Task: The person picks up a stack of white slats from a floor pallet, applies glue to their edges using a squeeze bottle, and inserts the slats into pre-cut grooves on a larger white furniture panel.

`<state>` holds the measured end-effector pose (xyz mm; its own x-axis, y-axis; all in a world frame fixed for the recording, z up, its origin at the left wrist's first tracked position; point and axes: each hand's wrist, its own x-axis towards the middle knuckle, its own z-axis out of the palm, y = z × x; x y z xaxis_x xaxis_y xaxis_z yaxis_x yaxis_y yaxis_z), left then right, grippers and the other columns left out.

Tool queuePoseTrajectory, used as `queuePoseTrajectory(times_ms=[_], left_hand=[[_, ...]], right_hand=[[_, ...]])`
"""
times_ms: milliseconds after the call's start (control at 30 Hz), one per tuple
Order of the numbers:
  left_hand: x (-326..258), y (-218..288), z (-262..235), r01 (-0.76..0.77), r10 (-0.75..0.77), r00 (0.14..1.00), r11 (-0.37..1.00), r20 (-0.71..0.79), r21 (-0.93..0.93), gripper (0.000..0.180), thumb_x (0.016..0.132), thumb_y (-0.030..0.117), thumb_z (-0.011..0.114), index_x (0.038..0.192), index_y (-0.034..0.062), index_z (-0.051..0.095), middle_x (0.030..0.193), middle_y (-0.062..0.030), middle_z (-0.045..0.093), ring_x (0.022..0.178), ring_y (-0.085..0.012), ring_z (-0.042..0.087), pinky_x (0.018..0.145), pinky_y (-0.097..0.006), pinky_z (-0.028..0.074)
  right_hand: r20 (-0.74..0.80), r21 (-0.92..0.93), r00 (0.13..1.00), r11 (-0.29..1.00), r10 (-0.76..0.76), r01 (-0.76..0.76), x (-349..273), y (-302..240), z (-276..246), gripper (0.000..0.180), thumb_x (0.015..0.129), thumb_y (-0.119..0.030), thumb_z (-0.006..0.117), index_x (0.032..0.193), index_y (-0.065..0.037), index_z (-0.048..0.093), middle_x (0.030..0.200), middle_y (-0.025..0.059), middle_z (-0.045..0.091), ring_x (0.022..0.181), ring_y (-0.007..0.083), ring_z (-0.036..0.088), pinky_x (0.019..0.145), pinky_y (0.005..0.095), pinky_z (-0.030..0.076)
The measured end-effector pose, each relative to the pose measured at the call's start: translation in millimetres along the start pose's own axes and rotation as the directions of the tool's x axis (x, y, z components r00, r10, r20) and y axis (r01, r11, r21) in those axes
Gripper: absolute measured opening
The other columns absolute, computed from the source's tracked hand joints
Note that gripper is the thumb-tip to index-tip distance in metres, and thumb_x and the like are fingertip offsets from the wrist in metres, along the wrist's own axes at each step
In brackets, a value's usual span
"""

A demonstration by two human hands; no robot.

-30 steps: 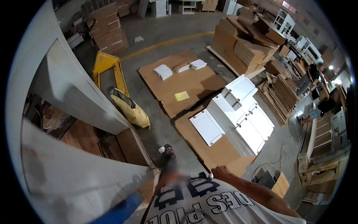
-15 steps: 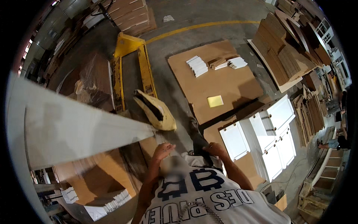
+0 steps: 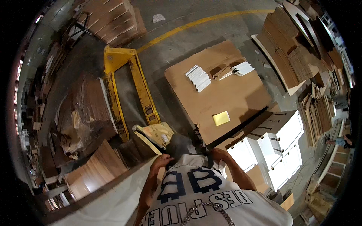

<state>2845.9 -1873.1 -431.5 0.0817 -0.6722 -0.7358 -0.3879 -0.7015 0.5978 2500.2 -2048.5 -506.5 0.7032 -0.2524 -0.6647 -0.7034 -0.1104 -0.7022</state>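
My left hand (image 3: 162, 161) is beside my waist, fingers curled in. It sits at the edge of dark clothing (image 3: 181, 145) and below a yellow sack (image 3: 156, 135) on the floor; whether anything is in its grasp is hidden. At my other hip, my right hand (image 3: 218, 155) is bent against the dark clothing and the hem of my white printed shirt (image 3: 188, 192). Its fingers are mostly hidden. Just right of that hand are white panels (image 3: 242, 155) with round dark holes near their edges.
A yellow pallet jack (image 3: 140, 88) stands ahead left. Beyond my feet, a cardboard-topped stack (image 3: 211, 90) carries white strips (image 3: 198, 78) and a yellow pad (image 3: 221, 118). Brown boards (image 3: 281, 45) lean at far right; a plastic-wrapped stack (image 3: 83, 116) is at left.
The large pale panel at left has swung down to the lower left. My left hand has dropped slightly closer to my waist. The view has shifted, and the sack appears lower.
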Motion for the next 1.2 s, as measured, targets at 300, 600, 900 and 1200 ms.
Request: queuePoseTrajectory(times_ms=[300,600,900,1200], left_hand=[[78,45,-133,-0.056,0.123,0.985,0.892,0.121,-0.448,0.022,0.091,0.021,0.053,0.081,0.0006,0.052,0.072,-0.0037,0.047,0.065,-0.0173,0.044,0.061,-0.035,0.04],[195,125,-236,0.035,-0.072,0.746,0.997,0.662,0.069,0.007,0.076,0.006,0.046,0.073,0.0024,0.041,0.065,-0.0052,0.035,0.058,-0.0173,0.037,0.053,-0.034,0.033],[278,212,-226,-0.218,0.037,0.562,0.97,0.827,0.105,0.015,0.076,0.011,0.052,0.065,0.0027,0.046,0.055,-0.0014,0.041,0.049,-0.0132,0.039,0.044,-0.034,0.032],[376,287,-161,-0.496,-0.432,0.477,0.586,0.765,0.641,0.026,0.085,0.024,0.054,0.087,0.0018,0.066,0.078,-0.0174,0.065,0.086,-0.0279,0.065,0.069,-0.048,0.047]], right_hand=[[-0.079,-0.02,0.991,0.994,0.105,-0.107,42,-82,-90,0.024,0.085,-0.014,0.055,0.101,0.001,0.063,0.089,0.0227,0.066,0.085,0.0316,0.065,0.073,0.0448,0.049],[-0.139,0.114,0.895,0.904,0.424,-0.411,42,-222,-189,0.029,0.076,-0.018,0.064,0.1,-0.004,0.068,0.095,0.0234,0.068,0.089,0.0372,0.066,0.076,0.044,0.052],[-0.084,0.429,0.815,0.759,0.574,-0.49,25,-195,-206,0.036,0.072,-0.008,0.057,0.106,0.0,0.067,0.092,0.0222,0.069,0.084,0.0339,0.066,0.071,0.0424,0.052],[0.165,0.933,0.923,0.25,0.347,-0.26,14,-89,-337,0.024,0.096,-0.024,0.055,0.092,-0.002,0.063,0.073,0.0067,0.066,0.064,0.0148,0.062,0.056,0.0308,0.049]])
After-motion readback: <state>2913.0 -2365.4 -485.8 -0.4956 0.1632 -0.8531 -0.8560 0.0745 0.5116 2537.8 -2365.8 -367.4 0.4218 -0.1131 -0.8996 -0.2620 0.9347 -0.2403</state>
